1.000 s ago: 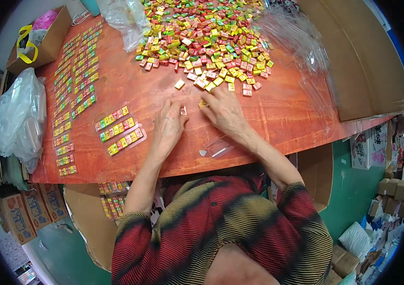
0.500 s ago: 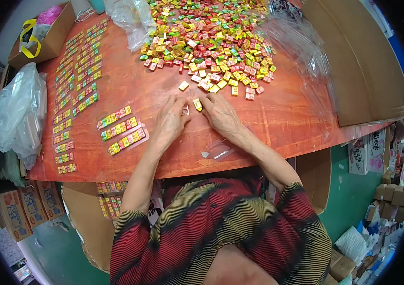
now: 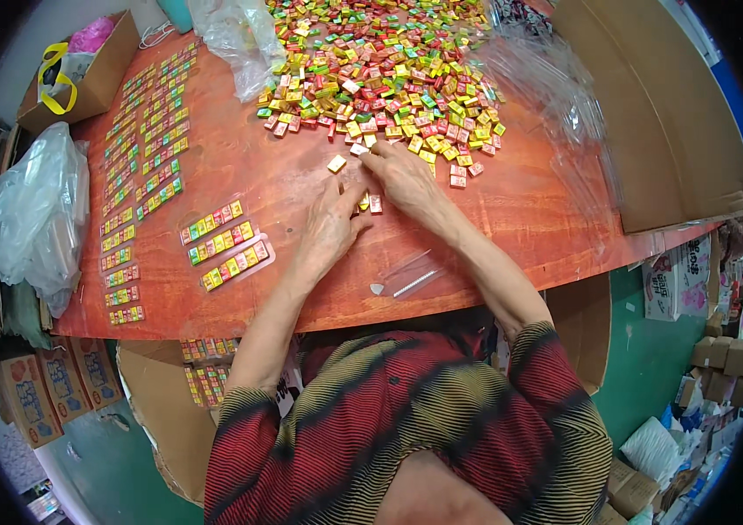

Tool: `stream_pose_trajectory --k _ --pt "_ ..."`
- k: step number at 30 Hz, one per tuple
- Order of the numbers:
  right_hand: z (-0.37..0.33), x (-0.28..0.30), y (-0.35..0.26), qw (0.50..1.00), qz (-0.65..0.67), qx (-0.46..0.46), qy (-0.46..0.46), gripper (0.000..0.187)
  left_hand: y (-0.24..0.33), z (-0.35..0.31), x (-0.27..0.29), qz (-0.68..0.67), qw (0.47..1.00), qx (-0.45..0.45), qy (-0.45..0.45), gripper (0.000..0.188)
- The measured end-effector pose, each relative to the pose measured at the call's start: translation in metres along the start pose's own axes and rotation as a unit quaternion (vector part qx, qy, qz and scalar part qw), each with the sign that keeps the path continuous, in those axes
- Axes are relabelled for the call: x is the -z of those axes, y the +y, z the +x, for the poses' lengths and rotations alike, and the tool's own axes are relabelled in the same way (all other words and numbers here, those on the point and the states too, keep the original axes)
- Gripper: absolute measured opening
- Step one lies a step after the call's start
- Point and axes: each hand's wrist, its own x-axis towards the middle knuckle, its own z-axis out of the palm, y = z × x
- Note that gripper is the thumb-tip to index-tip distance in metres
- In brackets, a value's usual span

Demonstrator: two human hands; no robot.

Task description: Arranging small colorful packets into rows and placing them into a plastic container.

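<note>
My left hand (image 3: 333,226) rests on the red-brown table with bent fingers closed around a small yellow box, only partly visible. Beside its fingertips lies a small pink-and-white box (image 3: 376,204). Farther forward, my right hand (image 3: 406,179) has its fingers pinched at a small pale box (image 3: 359,150) at the near edge of the pile. A single yellow box (image 3: 336,164) lies just ahead of my left hand. Red, yellow and green little boxes form a large loose heap (image 3: 380,79) beyond both hands.
Three short rows of boxes (image 3: 220,243) lie left of my hands, one on a clear tray. Longer columns of rows (image 3: 118,236) stand farther left. Plastic bags (image 3: 39,210), a brown carton (image 3: 651,114) and clear plastic trays (image 3: 555,96) flank the work area. Thin plastic pieces (image 3: 411,282) lie near the edge.
My right hand has moved forward from the yellow box to the pile's edge. My left hand has shifted right, over the spot where the yellow box is.
</note>
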Motion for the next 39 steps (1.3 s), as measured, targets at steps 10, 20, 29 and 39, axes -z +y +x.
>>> stream_pose_trajectory --k 10,20,29,39 --pt "-0.047 0.019 -0.010 0.990 0.040 -0.110 -0.081 0.022 0.006 0.000 -0.007 0.013 0.999 -0.020 0.031 0.035" --pt "-0.048 0.021 0.001 0.988 0.001 -0.134 -0.070 0.025 0.016 0.000 -0.017 0.028 0.999 0.007 0.031 0.037" --pt "-0.027 0.013 0.012 0.991 -0.056 -0.102 -0.060 0.020 0.016 0.001 -0.021 0.037 0.998 -0.006 0.049 0.033" --pt "-0.048 0.031 -0.011 0.991 -0.022 -0.129 -0.042 0.025 0.011 -0.004 -0.009 0.005 0.999 0.046 0.028 0.031"
